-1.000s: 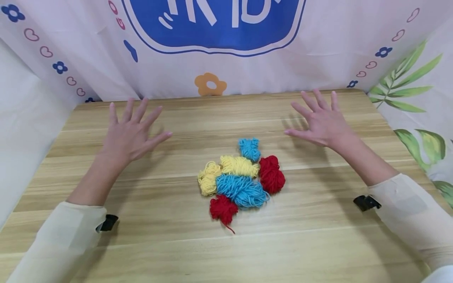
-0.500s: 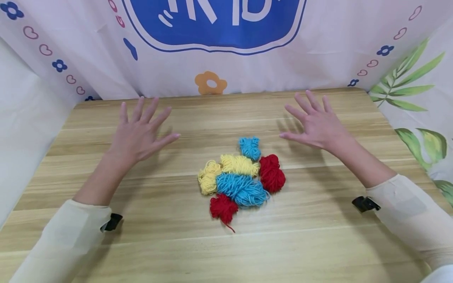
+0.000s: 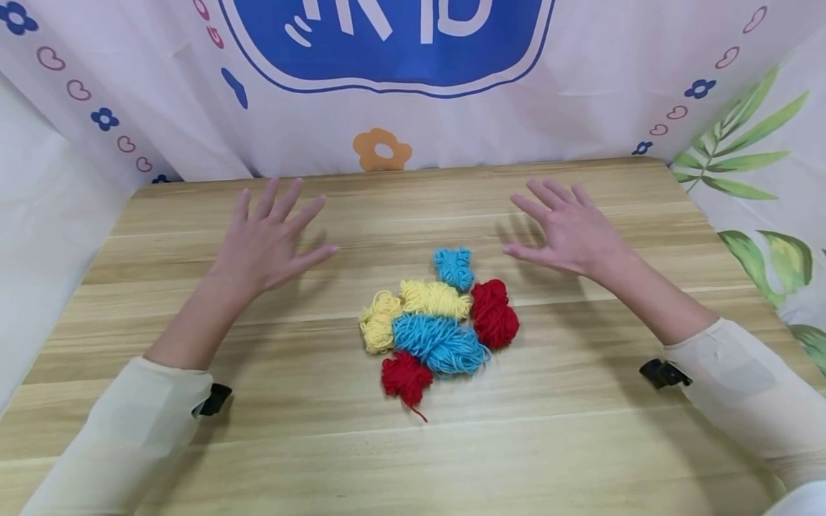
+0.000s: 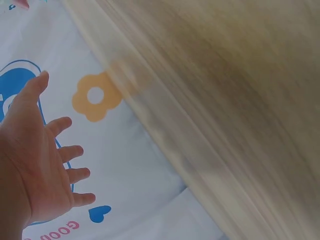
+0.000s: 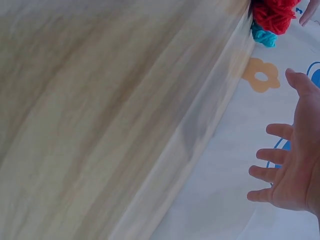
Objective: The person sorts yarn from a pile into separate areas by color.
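Observation:
Several small skeins of yarn lie bunched at the middle of the table. A small blue skein (image 3: pixel 454 268) is at the back, with a long yellow skein (image 3: pixel 435 299) in front of it and a smaller yellow skein (image 3: pixel 381 322) to the left. A large blue skein (image 3: pixel 442 344) lies ahead of these, a large red skein (image 3: pixel 494 314) to the right, and a small red skein (image 3: pixel 406 378) with a loose tail nearest me. My left hand (image 3: pixel 264 240) hovers left of the yarn, fingers spread. My right hand (image 3: pixel 574 229) hovers behind and right of it, fingers spread. Both hold nothing.
The wooden table (image 3: pixel 271 444) ends at the back against a white printed curtain (image 3: pixel 490 129). A leaf-patterned cloth (image 3: pixel 761 222) hangs at the right. Black clips (image 3: pixel 665 373) sit on both sleeves.
My left hand has shifted right, toward the middle. My right hand has shifted slightly left and its fingers have come down a little. The skeins keep their places on the table.

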`<state>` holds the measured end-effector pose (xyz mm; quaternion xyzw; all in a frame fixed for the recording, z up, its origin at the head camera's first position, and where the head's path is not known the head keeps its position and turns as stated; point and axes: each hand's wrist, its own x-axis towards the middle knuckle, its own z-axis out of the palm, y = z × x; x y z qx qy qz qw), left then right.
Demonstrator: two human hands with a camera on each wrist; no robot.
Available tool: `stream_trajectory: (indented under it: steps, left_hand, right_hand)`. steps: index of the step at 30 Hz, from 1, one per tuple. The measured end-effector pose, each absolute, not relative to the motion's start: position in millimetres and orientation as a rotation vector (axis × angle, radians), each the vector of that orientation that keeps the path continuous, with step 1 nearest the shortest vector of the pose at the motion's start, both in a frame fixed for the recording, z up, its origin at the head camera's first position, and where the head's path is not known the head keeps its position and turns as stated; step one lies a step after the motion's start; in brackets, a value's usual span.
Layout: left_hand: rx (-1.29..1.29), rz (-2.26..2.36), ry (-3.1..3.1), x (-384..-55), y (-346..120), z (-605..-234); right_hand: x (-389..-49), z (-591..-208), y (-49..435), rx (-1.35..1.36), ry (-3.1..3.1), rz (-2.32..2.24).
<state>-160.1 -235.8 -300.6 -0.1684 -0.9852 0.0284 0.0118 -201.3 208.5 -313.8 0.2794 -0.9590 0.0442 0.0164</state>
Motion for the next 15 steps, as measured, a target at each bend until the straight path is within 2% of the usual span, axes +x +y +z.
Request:
stream_trajectory:
  steps: [15]
  left_hand:
    - [-0.613, 0.028, -3.092, -157.3, -217.1, -295.4]
  right_hand:
    - [-196.4, -313.6, 196.6, 0.946, -2.980, 0.146]
